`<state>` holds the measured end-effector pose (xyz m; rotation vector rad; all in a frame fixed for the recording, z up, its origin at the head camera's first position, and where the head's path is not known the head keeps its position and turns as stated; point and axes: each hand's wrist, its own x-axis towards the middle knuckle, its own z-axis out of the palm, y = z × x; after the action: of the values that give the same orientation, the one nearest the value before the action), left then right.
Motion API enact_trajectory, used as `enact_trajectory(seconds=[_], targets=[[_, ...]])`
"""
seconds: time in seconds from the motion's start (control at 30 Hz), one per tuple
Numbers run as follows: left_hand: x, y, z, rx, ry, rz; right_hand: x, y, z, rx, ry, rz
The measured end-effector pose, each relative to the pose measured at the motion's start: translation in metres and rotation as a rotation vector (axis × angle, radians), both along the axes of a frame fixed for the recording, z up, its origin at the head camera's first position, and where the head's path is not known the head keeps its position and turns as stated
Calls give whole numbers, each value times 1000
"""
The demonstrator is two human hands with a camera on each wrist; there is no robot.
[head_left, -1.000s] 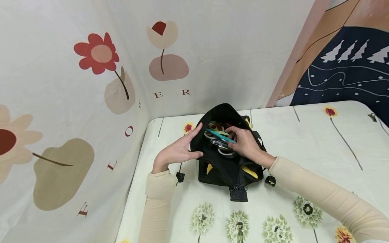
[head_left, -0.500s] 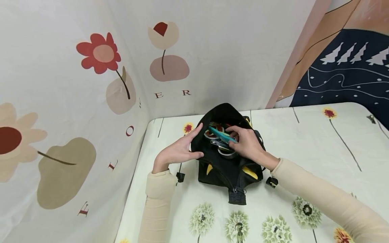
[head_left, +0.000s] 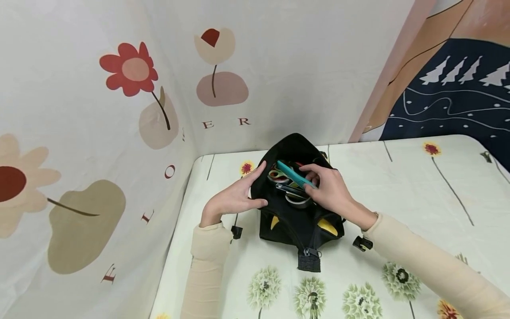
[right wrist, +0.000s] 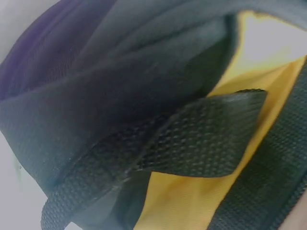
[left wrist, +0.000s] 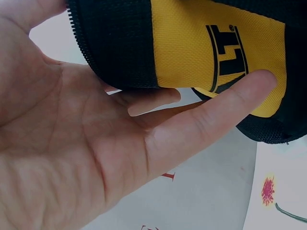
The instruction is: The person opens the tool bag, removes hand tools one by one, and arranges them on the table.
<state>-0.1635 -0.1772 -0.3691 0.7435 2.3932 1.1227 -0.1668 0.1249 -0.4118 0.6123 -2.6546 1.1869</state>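
A black tool bag [head_left: 275, 230] with yellow panels stands with its mouth wide. My left hand [head_left: 233, 197] touches its left rim, index finger and thumb spread along the edge. In the left wrist view its straight fingers [left wrist: 206, 124] lie along the yellow side panel [left wrist: 187, 48]. Over the bag's mouth, my right hand [head_left: 328, 188] pinches the near end of a slim teal handle-like tool [head_left: 292, 173], whose other end points up and left. Under it are a utility knife [head_left: 287, 189], a tape roll [head_left: 296, 203] and round red-and-green items [head_left: 276, 173].
A zip pull strap [head_left: 309, 262] hangs from the bag's front onto the flowered tablecloth [head_left: 398, 186]. Small black strap ends [head_left: 237, 232] lie left and right of the bag. A pale fabric wall [head_left: 303, 79] rises close behind it.
My right hand has drawn the teal tool slightly right, and more of it shows above the other contents. The left hand has stayed at the rim.
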Motion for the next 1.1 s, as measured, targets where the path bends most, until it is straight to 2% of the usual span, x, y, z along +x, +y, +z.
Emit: enact_trajectory(seconds=[0.5, 0.8, 1.1], targets=[[0, 2, 0, 4, 6, -3, 21, 12, 10, -40, 52, -24], [1, 1, 1, 2, 2, -2, 29, 16, 13, -61, 86, -11], [0, 1, -1, 8, -5, -5, 37, 21, 13, -147, 149, -21]])
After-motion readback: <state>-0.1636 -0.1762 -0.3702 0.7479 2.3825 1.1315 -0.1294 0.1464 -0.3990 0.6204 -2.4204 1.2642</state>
